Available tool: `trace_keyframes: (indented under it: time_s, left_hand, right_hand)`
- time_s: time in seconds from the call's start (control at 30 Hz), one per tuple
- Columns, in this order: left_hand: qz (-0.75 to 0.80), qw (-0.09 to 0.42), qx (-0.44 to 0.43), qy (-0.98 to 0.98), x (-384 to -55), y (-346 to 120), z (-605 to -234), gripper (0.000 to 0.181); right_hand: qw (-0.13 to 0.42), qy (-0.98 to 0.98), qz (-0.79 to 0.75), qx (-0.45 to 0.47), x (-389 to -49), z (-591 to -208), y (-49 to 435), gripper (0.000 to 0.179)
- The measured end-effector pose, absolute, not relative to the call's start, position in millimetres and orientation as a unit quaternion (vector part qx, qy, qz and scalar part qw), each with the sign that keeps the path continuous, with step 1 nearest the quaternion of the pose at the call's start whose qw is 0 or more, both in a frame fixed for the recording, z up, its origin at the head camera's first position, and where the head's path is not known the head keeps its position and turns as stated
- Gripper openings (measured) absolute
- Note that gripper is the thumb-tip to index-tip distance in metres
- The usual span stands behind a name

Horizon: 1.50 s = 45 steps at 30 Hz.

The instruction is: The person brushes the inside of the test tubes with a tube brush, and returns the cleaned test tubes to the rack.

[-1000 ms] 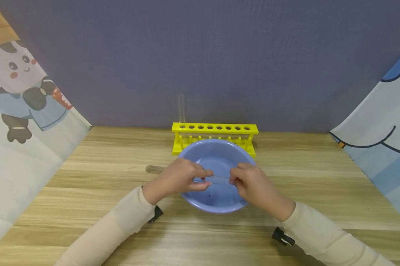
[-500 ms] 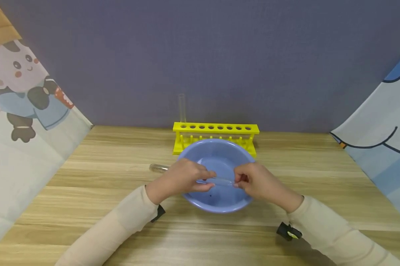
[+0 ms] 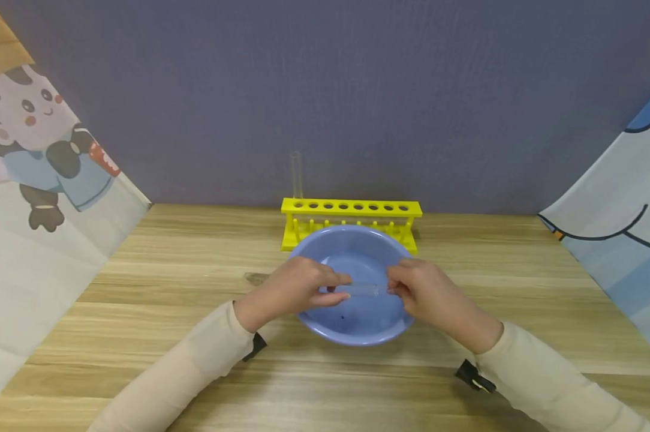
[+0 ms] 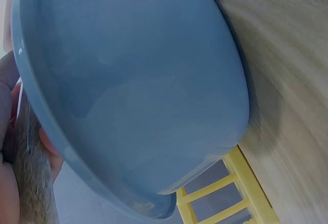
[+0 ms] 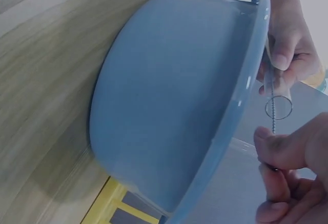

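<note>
Over the blue basin (image 3: 352, 342), my left hand (image 3: 295, 288) grips a clear glass test tube (image 3: 364, 290) lying roughly level. The tube's mouth points right, towards my right hand (image 3: 430, 297). Brown bristles of a test tube brush (image 4: 34, 165) fill the tube's far end, which sticks out left of my left hand. In the right wrist view the brush's twisted wire (image 5: 274, 126) comes out through the tube's round mouth. The thumb and fingers of my right hand pinch that wire just outside the mouth.
A yellow test tube rack (image 3: 352, 207) stands behind the basin, partly hidden by it. Another clear test tube (image 3: 297, 175) stands upright in its leftmost hole. A small dark speck (image 3: 342, 317) lies in the basin. A dark grey panel (image 3: 357, 102) rises behind the wooden table (image 3: 195, 252).
My right hand has moved a little right, away from my left hand, and more of the tube's mouth end shows. The tube's far end has shifted slightly right.
</note>
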<state>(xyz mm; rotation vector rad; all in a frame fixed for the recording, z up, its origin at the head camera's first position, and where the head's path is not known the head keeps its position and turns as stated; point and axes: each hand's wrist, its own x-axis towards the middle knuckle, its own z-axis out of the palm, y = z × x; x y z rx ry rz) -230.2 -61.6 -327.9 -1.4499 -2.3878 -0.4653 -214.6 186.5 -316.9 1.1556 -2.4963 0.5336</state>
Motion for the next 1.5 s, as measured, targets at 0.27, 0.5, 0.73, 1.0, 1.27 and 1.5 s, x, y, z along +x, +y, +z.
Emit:
trace_keyframes:
  time_s: [0.27,0.5,0.73,1.0,1.27,1.5]
  left_hand:
    - [-0.236,0.060,-0.478,-0.844,-231,-64,-324,0.023]
    - [-0.298,-0.024,-0.432,-0.851,-233,-67,-324,0.025]
    - [-0.322,-0.054,-0.418,-0.848,-235,-74,-327,0.024]
    - [-0.325,-0.054,-0.408,-0.851,-233,-80,-329,0.025]
    - [-0.289,-0.008,-0.413,-0.863,-233,-83,-331,0.026]
    - [-0.231,0.071,-0.446,-0.862,-233,-86,-331,0.024]
  right_hand:
    - [0.257,-0.852,0.140,0.435,-211,-321,194,0.035]
    - [0.295,-0.842,0.104,0.439,-207,-325,199,0.040]
    - [0.312,-0.833,0.120,0.441,-206,-328,205,0.044]
    - [0.298,-0.835,0.159,0.435,-207,-331,212,0.039]
    - [0.293,-0.834,0.191,0.427,-211,-335,221,0.037]
    - [0.201,-0.861,0.244,0.398,-215,-332,228,0.039]
